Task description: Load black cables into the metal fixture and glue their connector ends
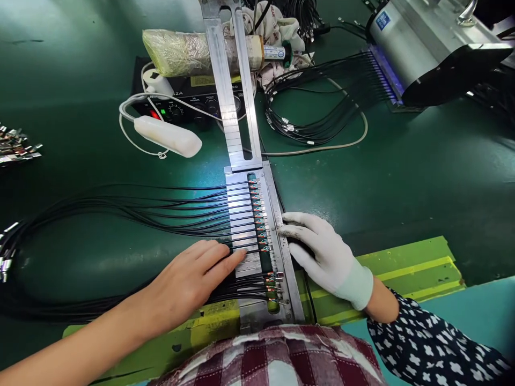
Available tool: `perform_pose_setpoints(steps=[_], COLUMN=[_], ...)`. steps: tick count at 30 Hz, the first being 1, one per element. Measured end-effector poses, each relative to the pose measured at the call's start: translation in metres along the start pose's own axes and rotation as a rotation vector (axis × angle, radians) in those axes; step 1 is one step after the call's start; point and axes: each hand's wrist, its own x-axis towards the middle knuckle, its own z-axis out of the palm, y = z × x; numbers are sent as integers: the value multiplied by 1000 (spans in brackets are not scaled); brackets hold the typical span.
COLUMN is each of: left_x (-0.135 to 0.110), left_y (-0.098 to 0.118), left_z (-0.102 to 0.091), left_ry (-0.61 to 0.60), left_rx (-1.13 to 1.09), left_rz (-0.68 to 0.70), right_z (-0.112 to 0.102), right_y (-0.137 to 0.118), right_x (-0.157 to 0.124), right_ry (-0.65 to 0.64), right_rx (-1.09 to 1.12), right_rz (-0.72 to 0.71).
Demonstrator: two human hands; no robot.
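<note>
Head view: black cables (140, 217) lie across a metal fixture (272, 201). Bare left hand (197, 273) over them, pinching or not, can't tell; gloved right hand (328, 254), fingers parted, against fixture's edge. Cables look light, springy; stripped ends (260, 221) probably fragile, best held behind those.

"Where's the glare?"
"Bluish-white on the metal fixture (274, 225); a paler sheen toward the tabletop's (80, 145) far left corner."
"Any other light?"
"Violet, under the silver machine (414, 45). Cables (173, 231) look sharp."
</note>
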Motion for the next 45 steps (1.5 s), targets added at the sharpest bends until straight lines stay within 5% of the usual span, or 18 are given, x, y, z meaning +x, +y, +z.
perform_pose_setpoints(steps=[5,13,20,28,34,40,45], left_x=[-6,-13,-14,3,1,15,17], left_y=[-2,15,40,26,27,27,23], left_z=[11,12,8,-7,-9,13,5], left_ry=[83,121,163,84,180,199,271], left_rx=[-114,267,39,-311,-136,-38,-122], left_rz=[-92,-126,-218,-477,-340,-328,-267], right_z=[-1,4,15,-4,-6,-1,-3], right_y=[2,-13,-25,-5,15,16,14], right_x=[0,10,27,37,15,17,16], right_ry=[-9,51,18,-37,180,169,153], right_rx=[36,-117,-186,39,277,186,178], right_rz=[16,116,163,253,298,258,259])
